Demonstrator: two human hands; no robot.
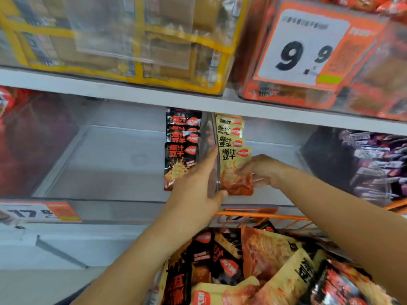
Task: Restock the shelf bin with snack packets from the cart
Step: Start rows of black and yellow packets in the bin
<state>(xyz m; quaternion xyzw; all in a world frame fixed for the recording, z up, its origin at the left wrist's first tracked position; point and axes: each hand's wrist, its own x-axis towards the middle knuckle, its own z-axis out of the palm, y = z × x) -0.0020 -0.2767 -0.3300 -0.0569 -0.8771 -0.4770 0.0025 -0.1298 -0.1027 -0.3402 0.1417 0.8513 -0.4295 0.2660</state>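
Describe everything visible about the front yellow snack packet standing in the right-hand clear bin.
The front yellow packet is a glossy foil-like pouch, pale yellow on top with black characters and a red logo, with an orange-red food picture below. It stands upright, facing out, at the head of a row of matching yellow packets, against the clear divider. The right hand pinches its lower right edge; the left hand rests along the divider.

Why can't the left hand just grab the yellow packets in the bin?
Probably it can't from there. A clear divider stands between the left hand, which is on the black packets' side, and the yellow packets. The right hand already holds the front yellow one.
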